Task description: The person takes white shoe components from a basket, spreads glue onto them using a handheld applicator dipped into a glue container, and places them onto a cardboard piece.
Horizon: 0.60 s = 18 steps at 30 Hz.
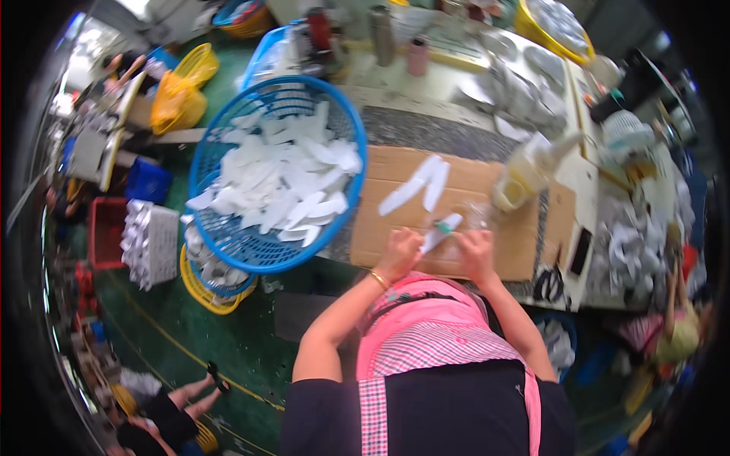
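Note:
My left hand (pixel 403 256) is closed at the near end of a small white flat piece with a green spot (pixel 442 232), over a brown cardboard sheet (pixel 470 173). Just right of that piece, my right hand (pixel 476 254) has its fingers drawn together; what they hold, if anything, is too small to tell. Beyond my right hand lies crinkled clear plastic (pixel 477 213). Two narrow white strips (pixel 414 186) rest on the cardboard, meeting at their far ends. A tilted translucent bottle with yellowish liquid (pixel 518 185) stands at the cardboard's right side.
On the left, a big blue basket (pixel 360 152) holds many white pieces. Black-handled scissors (pixel 548 284) lie near the table's right front edge. Farther back are a pink cup (pixel 417 56), a steel flask (pixel 382 35) and a yellow basket (pixel 525 29). Other people sit at both sides.

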### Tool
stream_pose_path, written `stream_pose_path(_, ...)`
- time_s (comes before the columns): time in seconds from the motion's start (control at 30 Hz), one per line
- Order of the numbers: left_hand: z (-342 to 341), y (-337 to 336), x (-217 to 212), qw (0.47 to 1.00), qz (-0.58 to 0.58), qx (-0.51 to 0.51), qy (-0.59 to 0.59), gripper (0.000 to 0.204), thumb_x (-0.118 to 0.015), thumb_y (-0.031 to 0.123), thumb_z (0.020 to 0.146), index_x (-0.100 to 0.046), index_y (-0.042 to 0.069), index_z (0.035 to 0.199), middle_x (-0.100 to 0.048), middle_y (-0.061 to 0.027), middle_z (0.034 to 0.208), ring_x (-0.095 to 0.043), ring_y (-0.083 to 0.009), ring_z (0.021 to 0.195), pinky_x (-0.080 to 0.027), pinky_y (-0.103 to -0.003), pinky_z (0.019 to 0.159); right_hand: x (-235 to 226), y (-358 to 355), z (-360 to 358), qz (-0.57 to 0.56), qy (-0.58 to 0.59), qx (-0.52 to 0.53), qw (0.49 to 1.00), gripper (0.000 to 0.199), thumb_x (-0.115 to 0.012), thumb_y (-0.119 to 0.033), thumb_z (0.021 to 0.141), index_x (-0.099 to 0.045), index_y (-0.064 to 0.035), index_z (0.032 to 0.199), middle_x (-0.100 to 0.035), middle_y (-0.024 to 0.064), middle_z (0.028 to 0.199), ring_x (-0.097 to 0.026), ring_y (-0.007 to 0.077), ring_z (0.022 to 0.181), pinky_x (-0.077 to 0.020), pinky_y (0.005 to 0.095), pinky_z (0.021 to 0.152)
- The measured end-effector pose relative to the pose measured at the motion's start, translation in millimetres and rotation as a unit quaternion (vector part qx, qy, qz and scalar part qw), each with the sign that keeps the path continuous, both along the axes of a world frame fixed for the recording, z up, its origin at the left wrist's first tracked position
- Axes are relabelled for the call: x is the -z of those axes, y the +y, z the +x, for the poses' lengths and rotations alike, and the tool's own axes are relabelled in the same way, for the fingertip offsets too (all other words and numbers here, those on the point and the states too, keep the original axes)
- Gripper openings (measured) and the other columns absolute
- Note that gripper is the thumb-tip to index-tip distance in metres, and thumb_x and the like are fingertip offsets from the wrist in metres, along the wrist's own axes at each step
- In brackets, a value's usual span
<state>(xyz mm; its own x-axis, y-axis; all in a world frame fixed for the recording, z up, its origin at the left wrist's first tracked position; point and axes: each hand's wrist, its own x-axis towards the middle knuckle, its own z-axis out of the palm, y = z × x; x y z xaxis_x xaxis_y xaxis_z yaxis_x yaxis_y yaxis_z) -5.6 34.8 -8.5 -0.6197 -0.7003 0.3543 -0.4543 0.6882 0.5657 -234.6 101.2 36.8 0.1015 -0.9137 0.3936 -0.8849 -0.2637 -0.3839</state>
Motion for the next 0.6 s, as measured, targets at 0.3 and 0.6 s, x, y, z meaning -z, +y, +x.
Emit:
stream_pose_path(0.3,-11.0,-6.3,-12.5,0.997,-0.071,0.018,0.003,0.032,-0.081,0.013,0.071,-0.056,0.014,0.090,-0.057,0.0002,0.079,-0.058,-0.0208,0.082,-0.040,-0.039,0.079,-7.3,-1.9,-37.3,-0.014,-0.030,0.187,0.982,0.007,-0.068,-0.012,0.086,-0.067,-0.0120,0.093,-0.056,0.0046,0.074,-0.059,0.0225,0.075,-0.0372,0.0370,0.073)
stream_pose_path(0.6,-11.4,-20.0,-37.0,0.995,-0.074,-0.020,0.071,0.034,-0.083,0.007,0.073,-0.058,0.016,0.094,-0.055,0.0005,0.077,-0.057,-0.0199,0.079,-0.040,-0.037,0.074,-0.7,-2.0,-37.4,-0.004,-0.084,0.228,0.970,0.010,-0.067,-0.017,0.091,-0.069,-0.0092,0.097,-0.062,0.0078,0.084,-0.058,0.0266,0.078,-0.0400,0.0377,0.074)
